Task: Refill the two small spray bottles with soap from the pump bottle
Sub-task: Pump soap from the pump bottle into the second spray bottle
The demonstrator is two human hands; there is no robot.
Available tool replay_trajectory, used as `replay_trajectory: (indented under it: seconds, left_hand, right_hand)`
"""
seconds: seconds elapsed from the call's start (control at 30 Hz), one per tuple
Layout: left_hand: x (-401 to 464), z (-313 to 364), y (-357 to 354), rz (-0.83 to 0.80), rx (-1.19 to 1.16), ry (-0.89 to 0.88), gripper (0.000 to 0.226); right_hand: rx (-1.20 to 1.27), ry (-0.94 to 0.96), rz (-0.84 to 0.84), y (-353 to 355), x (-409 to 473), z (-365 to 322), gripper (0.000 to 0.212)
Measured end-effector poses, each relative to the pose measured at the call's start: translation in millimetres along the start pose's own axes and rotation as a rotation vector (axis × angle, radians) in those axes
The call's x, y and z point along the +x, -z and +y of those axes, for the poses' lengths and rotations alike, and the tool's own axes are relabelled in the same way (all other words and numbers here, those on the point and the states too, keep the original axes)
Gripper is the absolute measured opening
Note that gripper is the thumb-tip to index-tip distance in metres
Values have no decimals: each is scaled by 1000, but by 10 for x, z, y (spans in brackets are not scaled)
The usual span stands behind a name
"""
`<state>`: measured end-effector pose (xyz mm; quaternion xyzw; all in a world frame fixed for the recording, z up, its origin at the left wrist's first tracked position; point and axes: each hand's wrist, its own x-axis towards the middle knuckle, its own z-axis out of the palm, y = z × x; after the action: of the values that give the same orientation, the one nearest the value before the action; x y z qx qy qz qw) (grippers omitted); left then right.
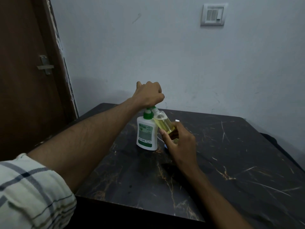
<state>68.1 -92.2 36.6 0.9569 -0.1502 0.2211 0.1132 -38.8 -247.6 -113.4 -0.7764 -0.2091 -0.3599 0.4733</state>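
A white pump bottle (pixel 146 133) with a green collar stands upright on the dark marble table (pixel 231 162). My left hand (pixel 148 95) is closed over its pump head from above. My right hand (pixel 179 142) holds a small clear spray bottle (pixel 163 122) tilted, its open neck up against the pump spout. The small bottle is partly filled with yellow-green liquid. Behind my right hand a small white piece (pixel 177 120) peeks out; I cannot tell what it is. A second spray bottle is not visible.
The table stands against a pale wall, with a brown door (pixel 29 80) at the left. A switch plate (pixel 212 14) is on the wall at the upper right. A bit of blue (pixel 165 147) shows under my right hand.
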Motion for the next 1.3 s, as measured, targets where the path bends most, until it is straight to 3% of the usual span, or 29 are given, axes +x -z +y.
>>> replay_trajectory:
  seconds: [0.27, 0.5, 0.7, 0.83, 1.17, 1.3]
  left_hand:
    - [28, -10, 10, -11, -20, 36, 7]
    - [74, -1, 0, -61, 47, 22, 21]
    - [28, -50, -26, -18, -2, 24, 7]
    - [38, -46, -30, 40, -22, 41, 20]
    - [-21, -6, 8, 2, -14, 31, 6]
    - [-35, 13, 16, -16, 4, 18, 17]
  right_hand:
    - [5, 5, -4, -4, 16, 2, 21]
    - [11, 22, -2, 3, 11, -7, 22]
    - [35, 35, -10, 5, 4, -46, 20]
    - [26, 32, 1, 6, 0, -35, 20]
    - [28, 37, -4, -3, 3, -22, 20]
    - [19, 39, -6, -6, 7, -19, 22]
